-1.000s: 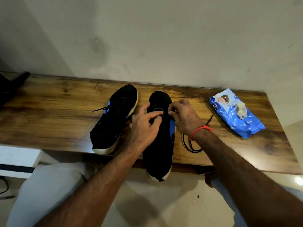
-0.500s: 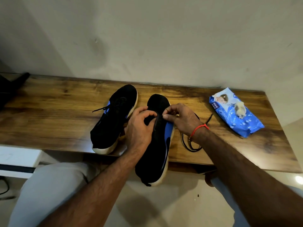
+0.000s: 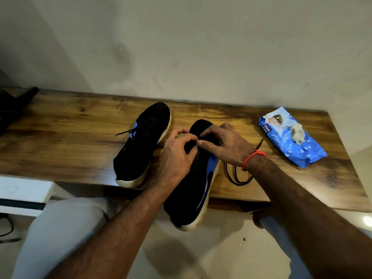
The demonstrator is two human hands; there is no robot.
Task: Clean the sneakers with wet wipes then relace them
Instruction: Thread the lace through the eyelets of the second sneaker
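**Both hands at the lacing of the nearer sneaker**

At the far left edge of the frame a dark object (image 3: 14,105) lies on the brown wood-grain tabletop (image 3: 66,141); what it is cannot be told. Left of centre sits the laced black fabric sneaker with a blue side patch and white sole (image 3: 141,143), toe pointing toward the pale wall (image 3: 181,47), one lace end trailing to its left. Just beside it, in the middle of the frame, the second black-and-blue sneaker (image 3: 193,186) lies with its heel overhanging the table's near edge. The left hand (image 3: 177,156) is curled over this shoe's lacing area, fingers bent and gripping the upper. The right hand (image 3: 223,143), a red thread band (image 3: 252,158) on its wrist, pinches at the same spot, fingertips touching the left hand's. Right of the shoe, a loose black shoelace (image 3: 237,178) lies looped on the wood. In the right of the frame rests the blue plastic pack of wet wipes (image 3: 291,141), with a crumpled used wipe (image 3: 298,133) on top.
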